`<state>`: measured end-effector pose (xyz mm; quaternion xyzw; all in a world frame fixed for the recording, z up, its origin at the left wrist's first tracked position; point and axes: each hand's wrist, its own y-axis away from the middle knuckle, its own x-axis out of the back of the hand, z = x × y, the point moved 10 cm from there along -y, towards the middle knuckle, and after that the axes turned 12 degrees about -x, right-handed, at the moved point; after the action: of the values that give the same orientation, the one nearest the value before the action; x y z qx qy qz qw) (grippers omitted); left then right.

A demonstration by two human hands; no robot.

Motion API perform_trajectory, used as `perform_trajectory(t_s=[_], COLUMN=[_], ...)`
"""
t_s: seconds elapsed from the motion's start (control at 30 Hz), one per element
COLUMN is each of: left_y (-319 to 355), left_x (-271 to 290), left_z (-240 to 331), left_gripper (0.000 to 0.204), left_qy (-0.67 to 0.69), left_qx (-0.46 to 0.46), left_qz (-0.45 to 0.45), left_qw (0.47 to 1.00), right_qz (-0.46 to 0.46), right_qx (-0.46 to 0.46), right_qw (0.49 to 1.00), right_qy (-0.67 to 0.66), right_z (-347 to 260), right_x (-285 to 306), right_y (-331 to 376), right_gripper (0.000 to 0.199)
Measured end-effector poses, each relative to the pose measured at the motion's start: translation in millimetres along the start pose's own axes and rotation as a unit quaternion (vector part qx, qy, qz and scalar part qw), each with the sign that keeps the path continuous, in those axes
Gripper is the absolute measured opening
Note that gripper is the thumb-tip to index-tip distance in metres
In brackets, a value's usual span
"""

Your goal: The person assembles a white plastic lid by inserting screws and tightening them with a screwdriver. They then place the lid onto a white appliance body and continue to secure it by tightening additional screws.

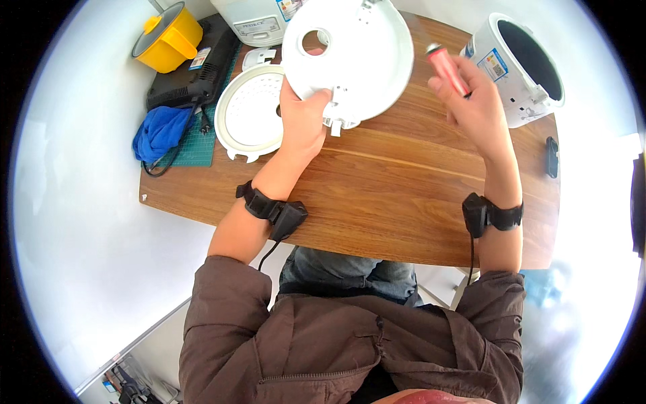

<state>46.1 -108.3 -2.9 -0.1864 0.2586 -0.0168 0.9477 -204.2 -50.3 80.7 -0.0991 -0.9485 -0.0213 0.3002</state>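
Holding a round white cooker lid up over the wooden table, the left hand pinches its lower rim; the right hand is curled round a red-handled screwdriver, near the white rice cooker body.

white round lid plate | tilted, raised over table || red screwdriver | angled upward, beside it

white lid, red screwdriver, white perforated plate, yellow pot, blue cloth, green gridded mat, brown wood-grain tabletop, white cooker with dark inside.
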Motion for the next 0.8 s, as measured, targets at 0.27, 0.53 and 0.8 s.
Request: perform_trajectory(t_s=[0.27, 0.53, 0.8], left_y=[31.0, 52.1, 4.3], left_x=[-20.4, -39.6, -11.5], left_z=[-40.6, -60.2, -24.0], left_gripper=[0.050, 0.056, 0.044], left_qy=[0.129, 0.000, -0.369], left_qx=[0.206, 0.250, 0.065], left_qz=[-0.035, -0.216, -0.241], left_qw=[0.969, 0.944, 0.895], right_qz=[0.162, 0.166, 0.135], right_qx=[0.006, -0.013, -0.018], right_qw=[0.984, 0.950, 0.950], right_qy=[0.079, 0.265, 0.281], right_z=[47.6, 58.3, 64.2], right_x=[36.6, 25.1, 16.3], right_y=[-38.4, -39.4, -40.4], right_gripper=[0.044, 0.030, 0.025])
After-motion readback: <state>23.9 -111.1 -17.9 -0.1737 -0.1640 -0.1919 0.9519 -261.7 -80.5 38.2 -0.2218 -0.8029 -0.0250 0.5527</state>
